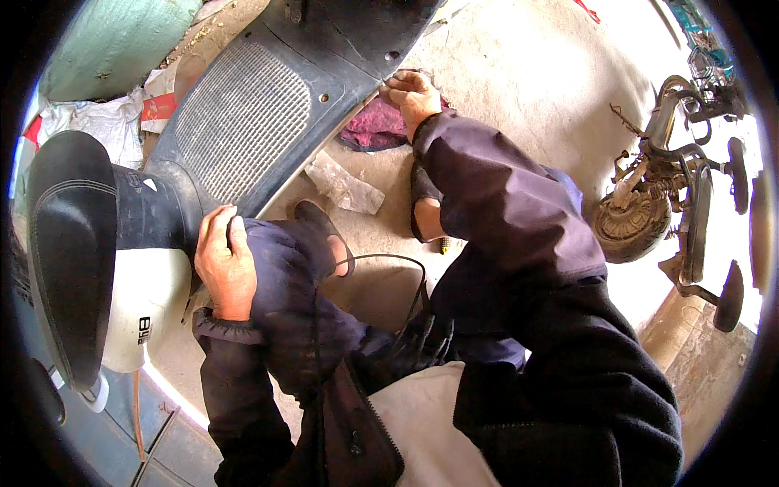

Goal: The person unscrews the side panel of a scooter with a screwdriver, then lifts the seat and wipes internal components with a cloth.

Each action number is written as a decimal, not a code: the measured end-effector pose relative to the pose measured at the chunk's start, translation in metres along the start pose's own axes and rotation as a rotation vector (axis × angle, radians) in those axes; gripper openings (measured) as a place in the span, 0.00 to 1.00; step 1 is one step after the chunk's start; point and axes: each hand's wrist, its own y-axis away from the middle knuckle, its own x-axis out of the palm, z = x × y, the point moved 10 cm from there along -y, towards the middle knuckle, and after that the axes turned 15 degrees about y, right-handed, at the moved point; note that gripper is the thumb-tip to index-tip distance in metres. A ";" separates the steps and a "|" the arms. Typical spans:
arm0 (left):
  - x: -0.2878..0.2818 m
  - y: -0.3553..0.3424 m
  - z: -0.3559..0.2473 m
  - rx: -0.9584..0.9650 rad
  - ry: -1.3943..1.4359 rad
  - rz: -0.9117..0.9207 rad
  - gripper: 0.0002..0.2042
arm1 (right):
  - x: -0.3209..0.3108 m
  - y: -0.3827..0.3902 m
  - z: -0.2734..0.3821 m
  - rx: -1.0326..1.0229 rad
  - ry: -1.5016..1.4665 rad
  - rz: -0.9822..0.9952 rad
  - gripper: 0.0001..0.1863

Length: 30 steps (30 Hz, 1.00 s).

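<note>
In front of me a scooter with a black footboard (243, 114) and a ribbed grey tread slants across the view. My left hand (225, 264) is closed at the footboard's rear corner, below the seat, its fingertips partly hidden at the edge. Farther forward, my right hand (414, 96) has its fingers pinched together at the front of the same long side edge. Whether a small part sits between those fingertips cannot be made out. The scooter's black seat (73, 252) and white side panel (150, 300) are at the left.
A dark red cloth (375, 126) and a torn clear plastic piece (345, 185) lie on the floor between my feet and the scooter. A black glove (426, 341) hangs near my lap. At the right stands a vehicle frame with a wheel (631, 223). A green sack (122, 49) fills the far left.
</note>
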 end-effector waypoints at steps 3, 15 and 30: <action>-0.003 0.002 0.001 -0.004 -0.009 -0.004 0.08 | 0.003 0.008 -0.001 0.038 -0.148 -0.043 0.18; 0.001 0.001 0.006 -0.049 0.007 0.015 0.07 | 0.001 0.000 -0.007 0.018 -0.194 -0.072 0.18; 0.006 -0.001 -0.004 -0.004 -0.021 0.020 0.07 | 0.003 -0.001 -0.001 0.016 0.037 -0.067 0.11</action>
